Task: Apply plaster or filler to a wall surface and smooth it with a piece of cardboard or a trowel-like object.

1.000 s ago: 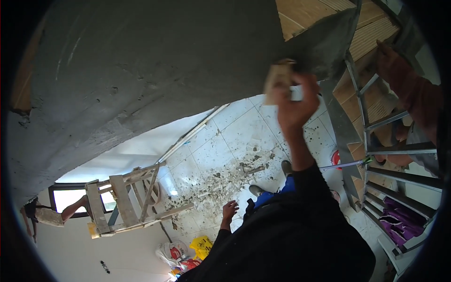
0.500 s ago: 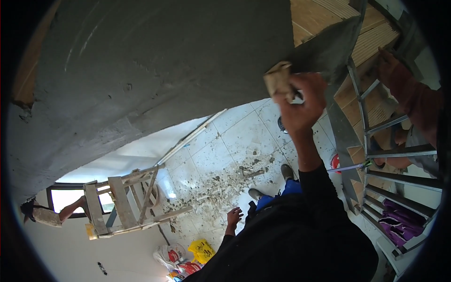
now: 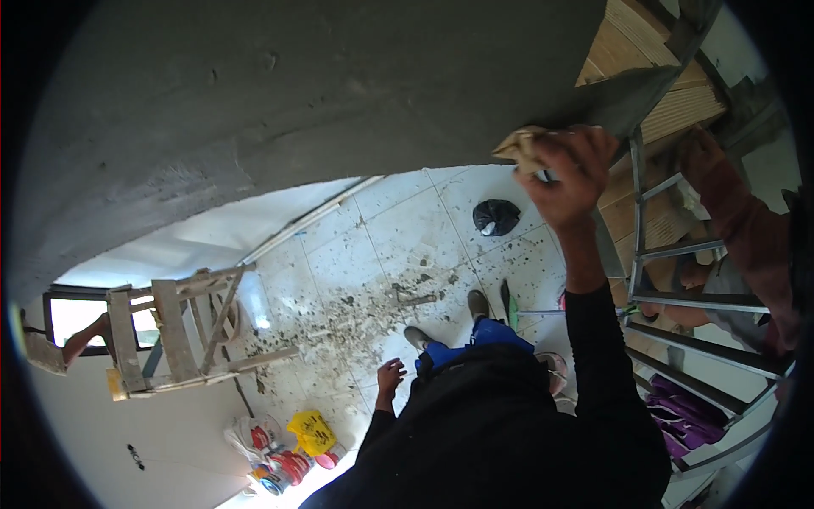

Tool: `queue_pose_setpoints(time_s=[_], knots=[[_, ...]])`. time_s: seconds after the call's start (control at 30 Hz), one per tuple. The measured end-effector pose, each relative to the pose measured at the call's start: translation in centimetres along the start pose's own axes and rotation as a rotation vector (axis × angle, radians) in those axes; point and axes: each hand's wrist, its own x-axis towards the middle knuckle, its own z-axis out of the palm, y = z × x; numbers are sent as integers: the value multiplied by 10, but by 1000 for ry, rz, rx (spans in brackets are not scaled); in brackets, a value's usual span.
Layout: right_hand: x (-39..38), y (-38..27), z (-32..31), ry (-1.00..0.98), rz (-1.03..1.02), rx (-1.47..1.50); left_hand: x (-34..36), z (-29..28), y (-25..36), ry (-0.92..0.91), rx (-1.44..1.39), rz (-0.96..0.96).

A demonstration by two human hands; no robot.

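Observation:
My right hand point(image 3: 572, 174) is raised and closed on a tan, crumpled, folded piece point(image 3: 524, 148); its exact kind I cannot make out. That piece is up against the lower right edge of a broad grey plastered surface point(image 3: 339, 93), beside a narrow grey coated strip point(image 3: 619, 97). Low by my side, well away from the plaster, hangs my left hand point(image 3: 391, 375). Its fingers are loosely bent and apart, with nothing in them.
At right, another person's maroon sleeve point(image 3: 738, 199) shows behind a metal ladder point(image 3: 638, 229). A wooden trestle point(image 3: 174, 331) stands left, near another person's arm point(image 3: 85, 335). Mortar crumbs litter the tiled floor point(image 3: 407, 246), where a black bag point(image 3: 495, 217) lies. Buckets point(image 3: 292, 467) stand low left.
My right hand has moved right along the plaster edge, still gripping the tan piece. The whole view has shifted, bringing the black bag fully into sight. My left hand stays low.

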Motion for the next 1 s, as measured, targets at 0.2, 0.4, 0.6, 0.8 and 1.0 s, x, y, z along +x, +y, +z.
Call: queue_pose_setpoints(time_s=[0.2,0.4,0.6,0.8,1.0], knots=[[-7,12,-3,-41,28,-25,-2,12,1,5,-20,-21],[-8,1,2,-42,20,-9,-5,13,-7,-17,48,-49],[4,-32,17,-8,46,56,-8,8,-13,-28,52,-84],[2,-34,22,138,221,91,-6,8,-6,1,21,-70],[-13,-26,21,193,379,140,-7,5,0,2,32,-71]])
